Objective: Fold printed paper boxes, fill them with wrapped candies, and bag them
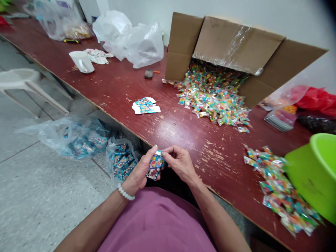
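Observation:
A small blue printed box [156,163] is gripped in my left hand [140,171], just over the table's front edge. My right hand [180,161] pinches the top end of that box, where a white flap shows between the two thumbs. Whether anything lies inside the box is hidden. Flat unfolded cartons [147,105] with the same blue print lie on the table beyond my hands. Small wrapped candies [215,101] spill from a tipped cardboard box [236,42]. A second pile of wrapped candies [283,189] lies to my right.
Below the table's left edge, a plastic bag [122,162] and a larger bag [84,140] hold blue boxes. A green bucket [312,175] stands at right. Farther back are a white mug [82,62], plastic bags [128,38] and a white stool [23,80].

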`<state>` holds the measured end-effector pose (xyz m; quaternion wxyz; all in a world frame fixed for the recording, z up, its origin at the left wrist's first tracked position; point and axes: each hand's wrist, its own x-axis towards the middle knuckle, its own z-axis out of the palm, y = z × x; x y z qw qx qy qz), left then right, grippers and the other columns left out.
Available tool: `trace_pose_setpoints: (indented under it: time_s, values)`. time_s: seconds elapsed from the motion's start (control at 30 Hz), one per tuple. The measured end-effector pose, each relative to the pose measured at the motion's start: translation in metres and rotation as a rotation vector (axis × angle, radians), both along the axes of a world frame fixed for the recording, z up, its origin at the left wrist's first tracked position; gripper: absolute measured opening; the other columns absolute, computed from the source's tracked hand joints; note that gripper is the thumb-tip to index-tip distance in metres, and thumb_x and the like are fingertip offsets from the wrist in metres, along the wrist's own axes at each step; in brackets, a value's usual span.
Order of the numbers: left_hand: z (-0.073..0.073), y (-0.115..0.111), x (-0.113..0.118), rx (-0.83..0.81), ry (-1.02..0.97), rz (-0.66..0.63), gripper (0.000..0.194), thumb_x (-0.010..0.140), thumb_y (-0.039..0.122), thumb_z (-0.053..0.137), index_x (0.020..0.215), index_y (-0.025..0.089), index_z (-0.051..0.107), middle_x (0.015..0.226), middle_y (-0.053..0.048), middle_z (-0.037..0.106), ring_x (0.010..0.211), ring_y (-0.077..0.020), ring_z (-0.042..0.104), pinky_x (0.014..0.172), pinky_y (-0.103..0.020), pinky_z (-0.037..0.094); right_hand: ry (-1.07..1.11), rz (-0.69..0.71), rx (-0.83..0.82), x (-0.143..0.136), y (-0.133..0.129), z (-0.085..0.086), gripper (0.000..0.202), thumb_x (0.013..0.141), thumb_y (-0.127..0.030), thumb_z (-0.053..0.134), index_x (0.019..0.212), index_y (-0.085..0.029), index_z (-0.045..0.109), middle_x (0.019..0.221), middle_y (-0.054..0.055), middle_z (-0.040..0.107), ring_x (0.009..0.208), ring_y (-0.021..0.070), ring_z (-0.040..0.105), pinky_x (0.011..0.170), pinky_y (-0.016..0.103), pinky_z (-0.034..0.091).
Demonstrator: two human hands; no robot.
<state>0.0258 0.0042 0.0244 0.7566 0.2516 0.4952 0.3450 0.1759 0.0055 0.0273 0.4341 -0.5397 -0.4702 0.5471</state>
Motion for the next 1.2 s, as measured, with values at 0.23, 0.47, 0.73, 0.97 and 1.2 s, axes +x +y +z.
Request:
trace_pose_setpoints:
  time_s: [0.23, 0.47, 0.73, 0.97, 1.2]
  values:
    - [0.003, 0.002, -0.002, -0.033, -0.065, 0.030, 0.034, 0.086, 0.047, 0.064, 0.091, 0.015, 0.072, 0.064, -0.003, 0.064, 0.050, -0.0147, 0.058, 0.036, -0.023, 0.048, 0.238, 0.057, -0.018, -0.002, -0.005, -0.001, 0.024, 0.077, -0.041, 0.076, 0.073, -0.019, 0.067, 0.089, 0.003, 0.077, 0.058, 0.0116, 0.064, 0.059, 0.026, 0.055]
    - [0.004, 0.000, 0.000, 0.066, 0.066, 0.009, 0.046, 0.086, 0.058, 0.064, 0.095, 0.014, 0.074, 0.067, -0.004, 0.065, 0.053, -0.0141, 0.059, 0.040, -0.021, 0.049, -0.095, 0.078, 0.140, 0.002, 0.002, -0.002, 0.017, 0.084, -0.035, 0.068, 0.079, -0.019, 0.069, 0.084, 0.005, 0.078, 0.062, 0.0149, 0.067, 0.058, 0.026, 0.054]
    - [0.010, 0.003, -0.006, -0.009, 0.110, -0.020, 0.055, 0.087, 0.066, 0.056, 0.084, 0.014, 0.071, 0.065, -0.006, 0.066, 0.052, -0.0154, 0.060, 0.040, -0.023, 0.050, -0.125, 0.212, 0.222, 0.007, 0.010, -0.003, 0.017, 0.085, -0.035, 0.069, 0.094, -0.021, 0.075, 0.084, 0.003, 0.076, 0.072, 0.0150, 0.068, 0.065, 0.025, 0.053]
    - [0.006, 0.005, -0.005, -0.042, 0.035, -0.005, 0.050, 0.082, 0.065, 0.064, 0.077, 0.015, 0.066, 0.063, -0.002, 0.064, 0.047, -0.0133, 0.057, 0.037, -0.023, 0.049, -0.258, 0.293, 0.253, 0.012, 0.015, 0.009, 0.011, 0.085, -0.026, 0.066, 0.083, -0.020, 0.075, 0.077, 0.002, 0.072, 0.067, 0.0138, 0.064, 0.062, 0.025, 0.049]
    - [0.002, 0.010, -0.005, -0.161, -0.096, 0.113, 0.035, 0.085, 0.050, 0.067, 0.075, 0.017, 0.061, 0.057, 0.002, 0.059, 0.039, -0.0128, 0.054, 0.033, -0.025, 0.047, -0.270, 0.269, 0.424, 0.000, -0.010, -0.001, 0.031, 0.092, -0.019, 0.057, 0.120, -0.026, 0.066, 0.127, 0.006, 0.069, 0.117, 0.0216, 0.061, 0.105, 0.043, 0.046]
